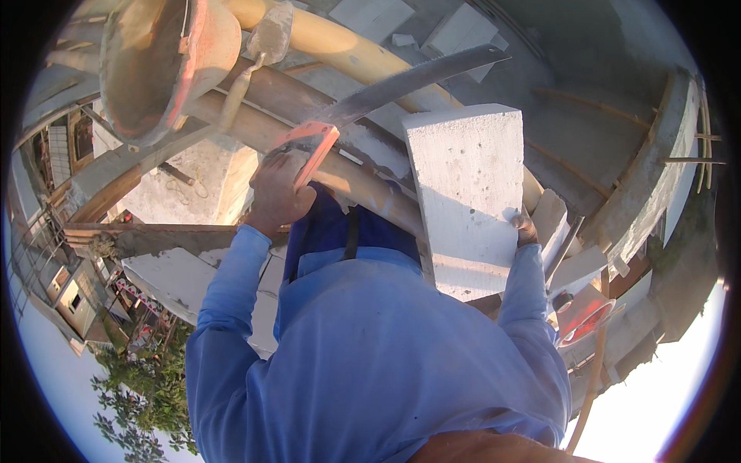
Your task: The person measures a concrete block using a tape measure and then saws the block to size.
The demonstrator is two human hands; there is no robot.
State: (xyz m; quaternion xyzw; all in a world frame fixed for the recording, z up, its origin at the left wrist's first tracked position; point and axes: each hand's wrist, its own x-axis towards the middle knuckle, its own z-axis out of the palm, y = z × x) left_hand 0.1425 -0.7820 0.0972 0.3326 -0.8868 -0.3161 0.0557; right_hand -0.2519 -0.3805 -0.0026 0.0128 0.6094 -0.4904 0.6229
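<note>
My left hand point(278, 189) is wrapped round the orange handle of a handsaw point(417, 83). Its dark blade points away to the upper right, its tip beyond the far end of a white lightweight block point(467, 185). The block is long and pitted, and leans in front of me on the right. My right hand point(526, 230) grips the block's right side, with most of its fingers hidden behind the block. No contact between the blade and the block can be made out.
A mortar-stained bucket point(220, 46) is at the upper left, beside a trowel point(270, 35). Thick round poles point(332, 38) run diagonally under the saw. More white blocks point(463, 35) lie at the far side. A red container point(583, 312) is at the right, near loose boards.
</note>
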